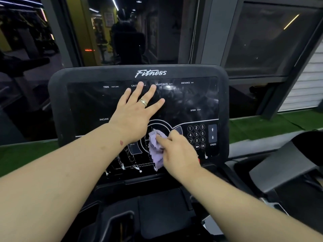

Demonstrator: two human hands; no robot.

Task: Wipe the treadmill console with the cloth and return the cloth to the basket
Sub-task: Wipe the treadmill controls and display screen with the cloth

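We take the treadmill console (206, 102) as our landmark, a black panel with "Fitness" printed across its top edge.

Left of the console we see dark glass (52, 41) with dim reflections, and below it a strip of green turf (26, 154).

On the console's left half, our left hand (134, 112) lies flat against the dark display, palm down. Its fingers (139, 86) are straight and spread apart, holding nothing, with the tips near the "CALORIES" and "HEART RATE" labels at the console's top. A ring (143, 102) sits on one finger.

At the console's lower centre, over the round control dial, is the cloth (156, 151), pale lilac and crumpled, hanging down toward the printed warning text. White streaks of liquid run down the console's lower part on either side of it. Our right hand (178, 151) grips the cloth from its right side, fingers curled around the bunched fabric and pressing it to the panel.

Further right on the console sit the number keypad (196, 136) and the speed arrows (212, 134), just beside the right hand.

Right of the console we see a grey window frame (272, 41) and more green turf.
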